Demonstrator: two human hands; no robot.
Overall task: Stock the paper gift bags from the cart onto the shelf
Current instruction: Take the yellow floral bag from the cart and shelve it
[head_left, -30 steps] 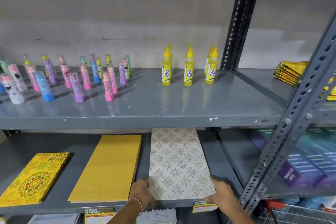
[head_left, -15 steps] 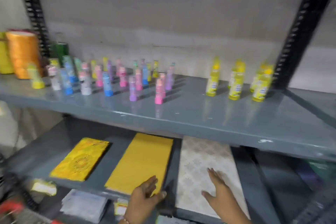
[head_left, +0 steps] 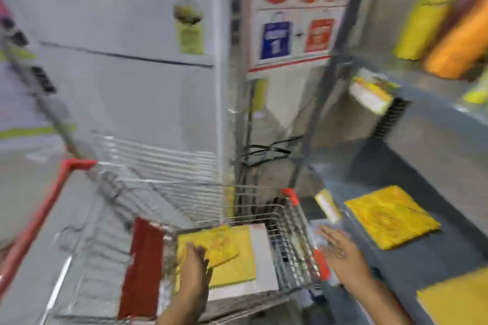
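Observation:
The view is blurred by motion. A wire cart (head_left: pixel 291 240) with red corners stands at the lower middle. Flat paper gift bags lie stacked inside it, a patterned yellow bag (head_left: pixel 211 243) on top of a plain yellow one (head_left: pixel 237 266) and a white one (head_left: pixel 264 261). My left hand (head_left: pixel 194 269) reaches into the cart, fingers extended, resting on the patterned bag's near edge. My right hand (head_left: pixel 340 248) hovers open between the cart and the grey shelf (head_left: pixel 396 272). On that shelf lie a patterned yellow bag (head_left: pixel 390 216) and, at the bottom right, a plain yellow bag (head_left: pixel 456 298).
A white refrigerator (head_left: pixel 118 60) rises behind the cart. A "50" sale sign (head_left: pixel 301 8) hangs beside the shelf's upright post. The upper shelf at right holds yellow and orange rolls (head_left: pixel 449 34). Black cables (head_left: pixel 264 150) hang behind the cart. A red panel (head_left: pixel 142 266) stands in the cart.
My view swung left from the shelf to the cart. Both hands left the bags on the shelf; the left hand went down into the cart onto the patterned yellow bag.

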